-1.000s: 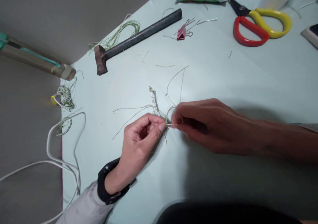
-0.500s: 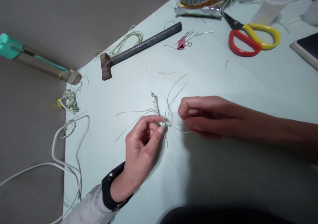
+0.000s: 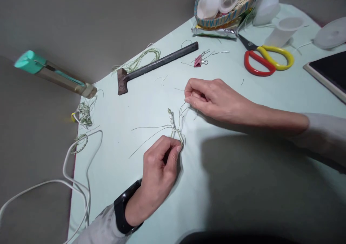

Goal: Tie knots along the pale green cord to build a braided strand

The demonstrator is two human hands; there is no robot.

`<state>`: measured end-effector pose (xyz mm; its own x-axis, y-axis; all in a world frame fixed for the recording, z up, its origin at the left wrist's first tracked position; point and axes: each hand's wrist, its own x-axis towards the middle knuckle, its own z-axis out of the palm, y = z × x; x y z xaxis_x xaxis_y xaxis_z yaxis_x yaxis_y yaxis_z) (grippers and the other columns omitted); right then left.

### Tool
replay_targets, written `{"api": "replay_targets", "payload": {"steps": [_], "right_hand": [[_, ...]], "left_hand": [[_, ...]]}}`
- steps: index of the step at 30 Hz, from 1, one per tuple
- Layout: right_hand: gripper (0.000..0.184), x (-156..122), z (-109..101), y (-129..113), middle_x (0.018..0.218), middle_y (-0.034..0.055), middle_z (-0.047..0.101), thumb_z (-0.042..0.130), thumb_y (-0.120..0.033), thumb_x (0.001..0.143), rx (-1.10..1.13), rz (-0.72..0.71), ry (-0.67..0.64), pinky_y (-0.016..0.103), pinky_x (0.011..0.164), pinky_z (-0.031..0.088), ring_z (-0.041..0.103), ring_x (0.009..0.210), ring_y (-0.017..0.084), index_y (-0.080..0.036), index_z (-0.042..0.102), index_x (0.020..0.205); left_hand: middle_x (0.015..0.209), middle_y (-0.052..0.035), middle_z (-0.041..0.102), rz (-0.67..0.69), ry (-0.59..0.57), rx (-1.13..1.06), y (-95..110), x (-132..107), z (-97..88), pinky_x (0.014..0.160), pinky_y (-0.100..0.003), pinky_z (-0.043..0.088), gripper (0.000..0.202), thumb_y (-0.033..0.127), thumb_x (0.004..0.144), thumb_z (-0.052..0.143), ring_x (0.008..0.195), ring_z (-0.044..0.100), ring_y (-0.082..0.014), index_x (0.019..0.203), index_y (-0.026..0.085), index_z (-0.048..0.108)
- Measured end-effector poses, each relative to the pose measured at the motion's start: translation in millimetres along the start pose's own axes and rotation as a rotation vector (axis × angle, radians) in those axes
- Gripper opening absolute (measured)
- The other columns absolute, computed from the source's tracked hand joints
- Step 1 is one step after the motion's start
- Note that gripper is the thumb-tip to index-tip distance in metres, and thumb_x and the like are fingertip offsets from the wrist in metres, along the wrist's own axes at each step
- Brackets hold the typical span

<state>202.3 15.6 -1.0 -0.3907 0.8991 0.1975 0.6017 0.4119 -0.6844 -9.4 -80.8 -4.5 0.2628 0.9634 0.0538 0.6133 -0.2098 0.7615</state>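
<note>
A small knotted cord piece [image 3: 171, 120], white and green, lies on the pale table with loose thin cords spreading from it. My left hand [image 3: 162, 161], wearing a black watch, pinches green cords just below the knotted part. To the upper right, my right hand [image 3: 209, 98] has thumb and forefinger closed on the ends of thin cords [image 3: 181, 112] that run up from the piece. Two free cord ends [image 3: 147, 128] stretch leftward over the table.
A hammer [image 3: 159, 61] lies behind, beside a coil of green cord [image 3: 144, 60]. Nearby are a pink binder clip [image 3: 198, 61], red-and-yellow scissors [image 3: 261, 69], a woven basket [image 3: 216, 23] and a dark-screened device [image 3: 328, 71]. A white cable [image 3: 88, 186] hangs along the left edge.
My right hand has moved up and slightly left, drawing cords upward. My left hand has shifted its pinch lower on the cords. The whole view has also tilted, with more of the basket showing.
</note>
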Motion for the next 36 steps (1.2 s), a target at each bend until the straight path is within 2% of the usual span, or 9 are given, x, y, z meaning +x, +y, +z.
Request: {"api": "replay_targets", "payload": {"steps": [10,17,21,25,27,29,31,34,36], "right_hand": [[0.014,27.6,18.6,11.2,0.069,0.0024,0.056,0.047,-0.019,0.087,-0.209,0.037,-0.005,0.031,0.062,0.028,0.042,0.062,0.016,-0.018,0.061,0.091],[0.018,21.6,14.5,12.3,0.069,0.0027,0.057,0.047,-0.020,0.089,-0.236,0.034,0.014,0.030,0.063,0.027,0.045,0.063,0.016,-0.017,0.064,0.094],[0.016,-15.3,-3.1,6.9,0.068,0.0002,0.057,0.047,-0.025,0.094,-0.214,-0.072,-0.003,0.030,0.063,0.031,0.045,0.060,0.014,-0.019,0.061,0.088],[0.019,-62.4,-12.4,-2.1,0.076,0.0013,0.063,0.047,-0.021,0.094,-0.298,-0.277,-0.186,0.030,0.054,0.030,0.051,0.060,0.014,-0.021,0.060,0.081],[0.019,-74.9,-10.3,-9.9,0.087,0.0061,0.066,0.045,-0.018,0.092,-0.459,-0.319,-0.085,0.031,0.052,0.029,0.053,0.063,0.016,-0.021,0.062,0.084],[0.021,-76.0,-3.3,-19.1,0.095,0.0083,0.067,0.045,-0.013,0.092,-0.547,-0.347,0.006,0.032,0.053,0.032,0.054,0.067,0.018,-0.020,0.064,0.090],[0.027,-69.1,7.0,-27.3,0.094,0.0071,0.067,0.043,-0.006,0.093,-0.517,-0.453,0.015,0.032,0.058,0.037,0.053,0.071,0.018,-0.018,0.067,0.095],[0.037,-58.2,21.7,-31.2,0.096,0.0073,0.069,0.037,0.002,0.093,-0.477,-0.635,-0.103,0.032,0.069,0.044,0.052,0.076,0.018,-0.012,0.070,0.101],[0.036,-57.0,25.8,-26.2,0.108,0.0103,0.069,0.038,0.002,0.093,-0.520,-0.642,-0.151,0.035,0.071,0.044,0.053,0.082,0.020,-0.008,0.071,0.105]], "left_hand": [[0.069,-0.0002,0.054,0.036,-0.059,0.002,-1.0,0.8,1.7,0.060,-0.027,0.037,0.021,0.012,0.093,0.052,0.063,0.049,-0.0149,0.076,0.019,0.060],[0.066,0.0014,0.053,-0.094,-0.052,-0.080,0.6,1.5,0.4,0.054,-0.026,0.035,0.020,0.018,0.094,0.054,0.058,0.045,-0.0132,0.074,0.020,0.058],[0.063,0.0041,0.046,-0.185,-0.030,-0.157,3.7,0.6,-0.2,0.049,-0.025,0.030,0.019,0.023,0.095,0.053,0.054,0.038,-0.0110,0.076,0.020,0.053],[0.062,0.0049,0.044,-0.235,-0.036,-0.249,5.9,-0.2,0.2,0.049,-0.025,0.030,0.018,0.023,0.092,0.055,0.054,0.036,-0.0103,0.074,0.020,0.051],[0.063,0.0050,0.044,-0.242,-0.032,-0.261,6.0,-1.0,0.5,0.049,-0.024,0.030,0.018,0.022,0.091,0.056,0.054,0.036,-0.0100,0.074,0.020,0.051],[0.064,0.0050,0.045,-0.247,-0.022,-0.269,5.6,-1.9,0.6,0.049,-0.024,0.030,0.017,0.021,0.091,0.056,0.055,0.037,-0.0100,0.075,0.020,0.051],[0.064,0.0051,0.044,-0.246,-0.018,-0.273,5.3,-2.3,0.5,0.050,-0.025,0.030,0.017,0.021,0.091,0.055,0.055,0.037,-0.0101,0.075,0.021,0.051],[0.064,0.0049,0.043,-0.240,0.000,-0.277,5.0,-1.8,0.1,0.050,-0.024,0.031,0.018,0.022,0.091,0.055,0.056,0.037,-0.0102,0.074,0.021,0.050],[0.064,0.0046,0.045,-0.244,0.018,-0.276,5.2,-1.5,-0.1,0.049,-0.024,0.031,0.017,0.022,0.090,0.055,0.055,0.038,-0.0101,0.074,0.020,0.051]]}}
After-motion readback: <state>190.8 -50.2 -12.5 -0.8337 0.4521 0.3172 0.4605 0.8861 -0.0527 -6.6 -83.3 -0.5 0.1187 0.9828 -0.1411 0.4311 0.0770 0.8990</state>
